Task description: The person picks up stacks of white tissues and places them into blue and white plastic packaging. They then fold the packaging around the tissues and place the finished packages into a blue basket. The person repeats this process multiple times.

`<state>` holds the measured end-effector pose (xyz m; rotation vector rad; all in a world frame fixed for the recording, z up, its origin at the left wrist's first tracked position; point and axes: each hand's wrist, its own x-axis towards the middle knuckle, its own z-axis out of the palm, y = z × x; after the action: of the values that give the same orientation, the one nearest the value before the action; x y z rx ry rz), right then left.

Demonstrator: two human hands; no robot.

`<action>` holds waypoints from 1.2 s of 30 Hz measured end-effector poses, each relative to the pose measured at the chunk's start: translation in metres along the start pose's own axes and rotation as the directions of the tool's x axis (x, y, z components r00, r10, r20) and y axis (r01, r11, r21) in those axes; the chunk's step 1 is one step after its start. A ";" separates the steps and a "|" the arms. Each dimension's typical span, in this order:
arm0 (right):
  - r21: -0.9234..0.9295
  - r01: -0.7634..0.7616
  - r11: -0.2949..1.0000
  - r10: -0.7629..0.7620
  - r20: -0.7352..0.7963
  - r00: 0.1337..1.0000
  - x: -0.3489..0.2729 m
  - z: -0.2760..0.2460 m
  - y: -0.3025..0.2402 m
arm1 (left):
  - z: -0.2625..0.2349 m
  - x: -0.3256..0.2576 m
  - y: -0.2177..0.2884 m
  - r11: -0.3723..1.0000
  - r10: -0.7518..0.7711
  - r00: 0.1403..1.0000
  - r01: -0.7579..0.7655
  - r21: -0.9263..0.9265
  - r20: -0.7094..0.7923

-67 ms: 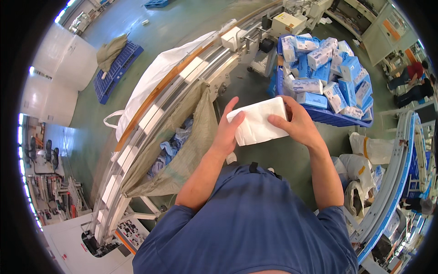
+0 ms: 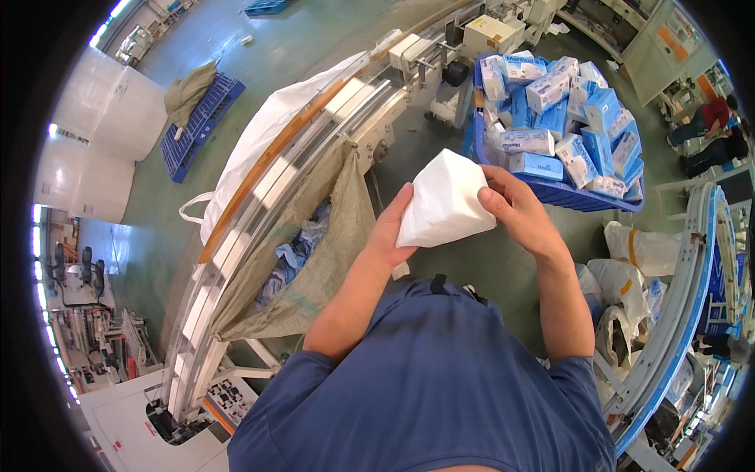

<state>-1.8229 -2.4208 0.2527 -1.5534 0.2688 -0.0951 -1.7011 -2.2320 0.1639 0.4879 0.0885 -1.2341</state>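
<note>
White paper block [image 2: 444,200] held up, tilted
The left hand [image 2: 387,232] cups its left side; the right hand [image 2: 521,211] pinches its right, thumb pressed on; it is near the blue crate [image 2: 568,196] of packs [image 2: 602,108].

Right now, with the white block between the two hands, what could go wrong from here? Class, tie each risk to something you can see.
1. The left hand and right hand hold the block above the floor; if either grip loosened, it might drop.
2. Pressing hard with the fingers could dent its sides.
3. Packs are heaped above the rim of the blue bin; a knock might spill some.
</note>
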 end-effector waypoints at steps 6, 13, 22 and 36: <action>-0.001 0.063 0.998 -0.063 -0.006 0.998 -0.009 0.005 -0.008 | 0.012 0.006 -0.023 0.997 -0.018 0.989 0.029 -0.070 0.146; 0.024 0.050 0.998 -0.049 -0.033 0.998 -0.008 0.006 -0.013 | 0.006 0.004 -0.030 0.979 -0.029 0.969 0.077 -0.190 0.245; 0.017 0.040 0.999 -0.040 -0.016 0.999 -0.006 0.010 -0.015 | 0.005 -0.002 -0.028 0.978 -0.013 0.975 0.059 -0.201 0.224; -0.095 0.129 0.987 -0.131 -0.011 0.991 -0.022 0.027 -0.033 | 0.024 -0.017 -0.010 0.955 0.195 0.958 -0.234 0.181 0.208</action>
<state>-1.8347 -2.3905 0.2879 -1.6641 0.1874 -0.2007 -1.7209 -2.2288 0.1875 0.5412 -0.2498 -1.0727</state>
